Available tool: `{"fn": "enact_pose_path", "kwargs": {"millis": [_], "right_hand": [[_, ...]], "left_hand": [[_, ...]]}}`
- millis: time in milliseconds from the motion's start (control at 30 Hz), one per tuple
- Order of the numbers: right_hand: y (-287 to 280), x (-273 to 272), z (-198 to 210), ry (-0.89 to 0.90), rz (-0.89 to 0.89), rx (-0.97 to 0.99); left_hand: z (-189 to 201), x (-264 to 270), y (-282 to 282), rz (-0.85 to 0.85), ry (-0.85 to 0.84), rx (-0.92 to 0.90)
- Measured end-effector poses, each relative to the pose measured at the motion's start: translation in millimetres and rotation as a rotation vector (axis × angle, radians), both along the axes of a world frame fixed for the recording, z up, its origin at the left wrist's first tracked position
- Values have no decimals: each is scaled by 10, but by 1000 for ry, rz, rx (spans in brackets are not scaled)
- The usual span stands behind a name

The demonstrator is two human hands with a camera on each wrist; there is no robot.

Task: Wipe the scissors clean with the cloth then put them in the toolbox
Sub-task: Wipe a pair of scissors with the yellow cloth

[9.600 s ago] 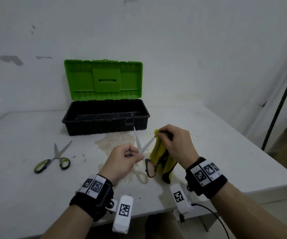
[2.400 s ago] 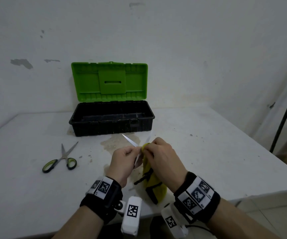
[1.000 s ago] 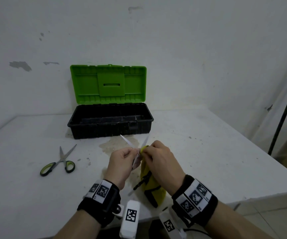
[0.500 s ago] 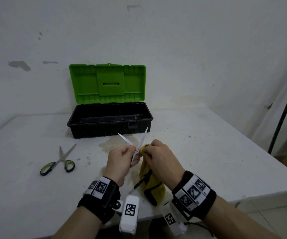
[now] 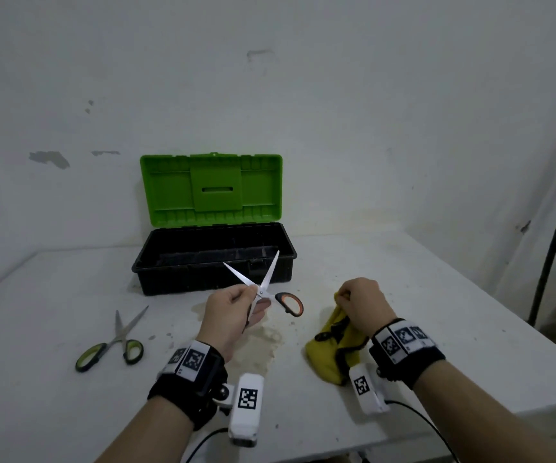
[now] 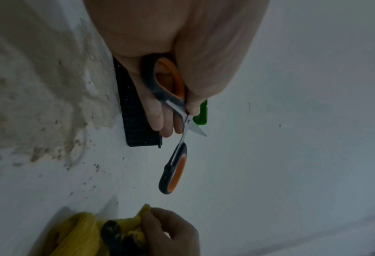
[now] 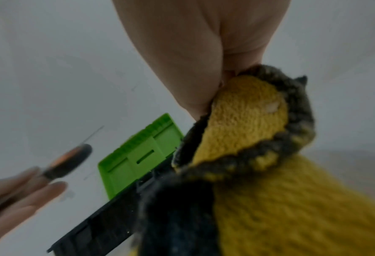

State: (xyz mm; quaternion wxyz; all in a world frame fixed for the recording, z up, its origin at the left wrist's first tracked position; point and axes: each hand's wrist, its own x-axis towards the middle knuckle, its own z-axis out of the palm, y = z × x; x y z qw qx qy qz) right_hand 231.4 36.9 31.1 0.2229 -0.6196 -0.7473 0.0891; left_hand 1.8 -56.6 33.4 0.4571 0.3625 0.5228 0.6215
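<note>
The left hand [image 5: 233, 310] is raised above the table, thumb and fingers pinched on the scissors [image 5: 263, 289]. The right hand [image 5: 361, 304], held right of it, is curled on the cloth [image 5: 330, 352].

Orange-and-black-handled scissors [image 5: 262, 289] are held up above the white counter [image 5: 437, 295] with their silver blades spread wide in a V, tips pointing toward the toolbox [image 5: 214, 259] — one handle loop sticks out to the right. The yellow cloth [image 5: 328, 352], edged in dark trim, sits bunched on the counter to the right of the scissors, its top corner lifted. The toolbox stands at the back of the counter: a black tray, open, with its bright green lid [image 5: 211, 190] raised upright.
</note>
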Motion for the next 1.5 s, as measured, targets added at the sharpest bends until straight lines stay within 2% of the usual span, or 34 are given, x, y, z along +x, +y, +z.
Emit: {"fn": "enact_pose_path", "kwargs": {"millis": [133,233,300,367,400,500,600,733,900,1000,1167,1267,1400,1500], "right_hand": [[157,-2,-111,-58,62,-181],[51,-60,-69,-99,86,-97],[-108,-138,-10,100,170,-69],[-316,-242,64,350,299,-197],[-393,-292,75,402,347,-256],[-470,-377,51,457,413,-294],[-483,-396,75,594,397,-334],[-464,-402,129,710,362,-312],[-450,-567,162,803,322,-288],[-477,-722,173,923,320,-285],[-574,-956,144,1060,331,-283],[-598,-1080,91,1037,311,-276],[-530,-1194,109,719,199,-32],[-540,-1351,173,517,250,117]], "left_hand": [[-76,90,33,-45,21,-21],[-104,93,48,-58,19,-34],[-104,99,59,-63,23,-37],[-92,121,68,-74,18,-33],[-84,132,69,-82,14,-29],[-65,162,67,-103,3,-12],[-78,138,43,-76,10,3],[-82,-12,-13,-30,108,-9],[-54,-176,-47,-119,263,-30],[-8,-190,-65,-162,231,-33],[-8,-266,-49,-121,229,-20],[-26,-336,-53,-95,218,-33],[40,-481,-33,-48,216,-25],[157,-586,26,-42,259,7]]}}
